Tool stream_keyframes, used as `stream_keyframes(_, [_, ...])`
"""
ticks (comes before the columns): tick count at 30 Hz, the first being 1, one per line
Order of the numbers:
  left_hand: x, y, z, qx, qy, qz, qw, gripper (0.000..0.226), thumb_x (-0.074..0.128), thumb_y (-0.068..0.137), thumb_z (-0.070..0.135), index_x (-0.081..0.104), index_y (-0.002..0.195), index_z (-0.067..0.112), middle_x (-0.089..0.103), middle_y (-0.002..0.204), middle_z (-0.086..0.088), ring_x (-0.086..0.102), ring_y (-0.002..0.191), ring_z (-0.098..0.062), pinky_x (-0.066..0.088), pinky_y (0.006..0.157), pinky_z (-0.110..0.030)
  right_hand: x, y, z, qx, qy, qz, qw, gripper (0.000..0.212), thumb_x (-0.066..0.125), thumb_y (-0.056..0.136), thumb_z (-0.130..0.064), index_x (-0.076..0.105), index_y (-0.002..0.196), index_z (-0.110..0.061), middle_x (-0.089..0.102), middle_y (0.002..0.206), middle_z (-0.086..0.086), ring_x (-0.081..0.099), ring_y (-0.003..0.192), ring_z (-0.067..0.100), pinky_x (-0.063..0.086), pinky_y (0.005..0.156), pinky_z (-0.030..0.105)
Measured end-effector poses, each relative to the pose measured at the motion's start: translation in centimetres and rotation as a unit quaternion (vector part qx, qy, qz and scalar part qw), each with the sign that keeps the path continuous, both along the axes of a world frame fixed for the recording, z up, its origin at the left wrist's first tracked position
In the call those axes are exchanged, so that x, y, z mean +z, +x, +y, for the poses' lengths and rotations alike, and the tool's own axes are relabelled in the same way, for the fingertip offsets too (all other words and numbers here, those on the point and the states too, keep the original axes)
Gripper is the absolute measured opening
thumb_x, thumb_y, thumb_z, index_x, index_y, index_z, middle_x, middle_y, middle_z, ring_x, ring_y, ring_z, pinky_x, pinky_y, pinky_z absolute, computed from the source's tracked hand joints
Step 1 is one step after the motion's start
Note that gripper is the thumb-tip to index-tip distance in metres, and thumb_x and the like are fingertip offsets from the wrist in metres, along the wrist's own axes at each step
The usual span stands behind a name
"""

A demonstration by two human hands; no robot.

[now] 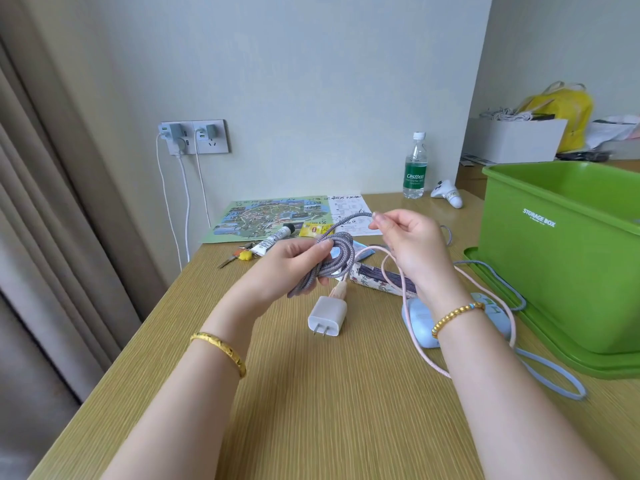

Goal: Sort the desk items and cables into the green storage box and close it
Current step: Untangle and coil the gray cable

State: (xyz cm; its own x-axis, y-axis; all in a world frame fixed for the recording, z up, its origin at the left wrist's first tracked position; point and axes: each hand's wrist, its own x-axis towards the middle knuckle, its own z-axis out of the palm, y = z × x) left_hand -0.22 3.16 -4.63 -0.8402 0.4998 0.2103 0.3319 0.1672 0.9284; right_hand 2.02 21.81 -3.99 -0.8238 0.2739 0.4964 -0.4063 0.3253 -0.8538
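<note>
Grey braided cable (pixel 334 256) sits coiled in my left hand (pixel 294 263), thumb on top of the loops and fingers curled underneath, while my right hand (pixel 407 240) pinches its free end between thumb and fingertips, raised a little above the coil. Both hands hover over the wooden desk (pixel 294 393). Directly below the coil lies a white charger plug (pixel 327 320) with its prongs pointing toward me, and a pink cable (pixel 412 341) runs from it in a wide loop under my right wrist. Just beside that wrist rests a pale blue device (pixel 420 322) with a light blue strap (pixel 554 375) trailing off toward the desk's near right. A floral pouch (pixel 377 277) lies between the coil and my right forearm. The green storage box (pixel 561 258) stands open at the right on its green lid (pixel 554 348), well apart from the cable. Farther back I see a tube (pixel 273 239), keys with a yellow charm (pixel 240 256), a yellow sachet (pixel 313 230), a printed map (pixel 266 216), a paper sheet (pixel 349 207), a water bottle (pixel 415 168) and a white controller (pixel 447 194).
</note>
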Motion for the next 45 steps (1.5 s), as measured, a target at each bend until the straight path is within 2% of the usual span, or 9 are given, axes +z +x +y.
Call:
stream_keyframes(4, [0.0, 0.0, -0.1, -0.036, 0.014, -0.005, 0.999, 0.026, 0.046, 0.096, 0.028, 0.060, 0.079, 0.015, 0.059, 0.059, -0.001, 0.036, 0.042, -0.014, 0.025, 0.040, -0.021, -0.2, -0.2, 0.0, -0.022, -0.021, -0.008, 1.000, 0.022, 0.057, 0.090, -0.025, 0.062, 0.070, -0.020, 0.042, 0.033, -0.017, 0.034, 0.036, 0.000, 0.028, 0.047, 0.018])
stream_keyframes(12, [-0.3, -0.8, 0.3, 0.192, 0.159, -0.001, 0.968, 0.024, 0.047, 0.096, 0.033, 0.054, 0.082, 0.014, 0.059, 0.061, 0.003, 0.048, 0.051, -0.009, 0.035, 0.046, -0.022, 0.1, 0.3, -0.8, 0.073, 0.012, -0.024, 0.997, 0.022, 0.051, 0.093, -0.020, 0.064, 0.075, -0.020, 0.041, 0.038, -0.015, 0.034, 0.037, 0.001, 0.027, 0.042, 0.010])
stream_keyframes(15, [-0.1, -0.9, 0.7, 0.221, 0.286, -0.074, 0.929, 0.024, 0.047, 0.095, 0.035, 0.056, 0.080, 0.018, 0.058, 0.079, 0.001, 0.060, 0.064, -0.006, 0.050, 0.052, -0.022, -0.2, 0.3, -1.1, 0.109, 0.065, -0.072, 0.989, 0.027, 0.049, 0.094, -0.021, 0.065, 0.073, -0.022, 0.034, 0.048, -0.007, 0.031, 0.046, 0.010, 0.034, 0.049, 0.026])
stream_keyframes(20, [0.3, -1.2, 0.3, 0.194, 0.450, -0.179, 0.853, 0.026, 0.037, 0.099, 0.037, 0.054, 0.096, 0.018, 0.069, 0.095, -0.004, 0.068, 0.088, -0.023, 0.057, 0.074, -0.035, -1.3, 0.0, -2.1, 0.174, 0.184, -0.176, 0.951, 0.028, 0.046, 0.096, -0.025, 0.063, 0.074, -0.027, 0.040, 0.036, -0.017, 0.041, 0.040, -0.004, 0.047, 0.055, 0.021])
stream_keyframes(26, [-0.3, -0.5, 1.5, 0.083, 0.386, -0.184, 0.900, 0.042, 0.025, 0.101, 0.039, 0.050, 0.092, 0.007, 0.064, 0.059, 0.001, 0.058, 0.057, -0.015, 0.057, 0.063, -0.028, -2.8, -0.3, -2.9, 0.158, 0.287, -0.236, 0.915, 0.026, 0.051, 0.091, -0.030, 0.065, 0.071, -0.026, 0.041, 0.050, -0.007, 0.041, 0.053, 0.013, 0.039, 0.061, 0.030])
stream_keyframes(31, [0.2, -1.0, 1.2, 0.150, 0.404, -0.163, 0.888, 0.030, 0.027, 0.101, 0.037, 0.046, 0.090, 0.015, 0.055, 0.067, -0.003, 0.050, 0.042, -0.009, 0.045, 0.043, -0.018, -3.0, -0.4, -2.6, 0.120, 0.326, -0.238, 0.907, 0.027, 0.055, 0.088, -0.029, 0.059, 0.065, -0.017, 0.049, 0.059, 0.000, 0.041, 0.055, 0.012, 0.028, 0.051, 0.028])
stream_keyframes(38, [-0.4, -2.2, -0.1, 0.277, 0.356, -0.105, 0.886, 0.025, 0.030, 0.099, 0.039, 0.049, 0.090, 0.025, 0.061, 0.077, 0.000, 0.054, 0.055, -0.009, 0.043, 0.045, -0.017, -2.6, -1.1, -1.1, -0.158, 0.316, -0.020, 0.935, 0.015, 0.054, 0.086, -0.008, 0.068, 0.087, -0.013, 0.065, 0.095, 0.002, 0.051, 0.094, 0.025, 0.026, 0.083, 0.029])
stream_keyframes(41, [-0.7, -2.6, -0.3, 0.311, 0.316, -0.075, 0.893, 0.025, 0.029, 0.099, 0.040, 0.046, 0.103, 0.022, 0.062, 0.087, 0.002, 0.059, 0.068, -0.007, 0.046, 0.050, -0.019, -2.8, -1.1, -0.1, -0.169, 0.252, -0.040, 0.952, 0.016, 0.051, 0.090, -0.012, 0.067, 0.094, -0.010, 0.057, 0.104, 0.007, 0.051, 0.099, 0.026, 0.035, 0.080, 0.029])
stream_keyframes(45, [-1.1, -2.9, -0.3, 0.342, 0.200, -0.037, 0.917, 0.030, 0.029, 0.098, 0.042, 0.042, 0.109, 0.016, 0.062, 0.111, -0.011, 0.057, 0.094, -0.024, 0.047, 0.082, -0.034, -2.1, -0.6, -0.7, -0.128, 0.213, 0.004, 0.969, 0.019, 0.050, 0.091, -0.008, 0.067, 0.097, -0.010, 0.063, 0.100, 0.006, 0.059, 0.091, 0.023, 0.045, 0.078, 0.033])
